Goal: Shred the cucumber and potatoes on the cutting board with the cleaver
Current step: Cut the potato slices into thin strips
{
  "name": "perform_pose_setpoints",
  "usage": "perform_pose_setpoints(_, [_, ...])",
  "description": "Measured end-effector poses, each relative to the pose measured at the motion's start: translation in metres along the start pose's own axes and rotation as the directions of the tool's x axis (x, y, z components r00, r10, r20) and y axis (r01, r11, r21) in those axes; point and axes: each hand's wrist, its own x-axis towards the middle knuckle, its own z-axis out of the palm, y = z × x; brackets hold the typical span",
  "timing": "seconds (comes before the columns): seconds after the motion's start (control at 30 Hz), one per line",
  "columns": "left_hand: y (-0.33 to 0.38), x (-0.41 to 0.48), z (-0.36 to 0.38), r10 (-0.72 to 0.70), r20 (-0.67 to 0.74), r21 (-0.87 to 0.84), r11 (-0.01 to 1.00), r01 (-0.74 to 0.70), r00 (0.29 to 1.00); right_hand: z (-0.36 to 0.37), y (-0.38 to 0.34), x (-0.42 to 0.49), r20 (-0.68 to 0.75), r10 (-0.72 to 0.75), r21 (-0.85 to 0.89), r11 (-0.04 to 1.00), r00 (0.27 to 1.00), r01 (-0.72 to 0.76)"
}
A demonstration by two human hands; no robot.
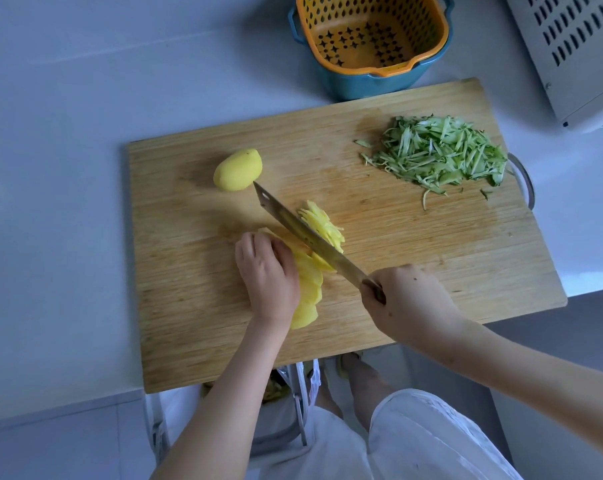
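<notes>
At the near right of the one cutting board [414,244], the right hand [410,299] grips the handle of the single cleaver [293,220], hiding most of it. The blade's long axis runs diagonally, its tip pointing far-left, just beside one uncut potato piece [237,170]. The left hand [268,282] holds down a fanned row of potato slices [308,292] with curled fingers. The row runs near to far, partly hidden and too overlapped to count. Right of the blade lies one heap of potato shreds [324,220]. At the far right sits one pile of cucumber shreds [442,154]. Beyond the board stands one orange strainer basket [372,32] in a blue bowl [372,84], cut off at the top.
</notes>
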Motion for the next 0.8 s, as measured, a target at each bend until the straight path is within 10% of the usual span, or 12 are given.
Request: perform_pose_setpoints(0.8, [-0.003,-0.003,0.0,0.029,0.082,0.08,0.996,-0.036,0.996,0.006,-0.024,0.042,-0.02,-0.134,-0.019,0.991,0.991,0.134])
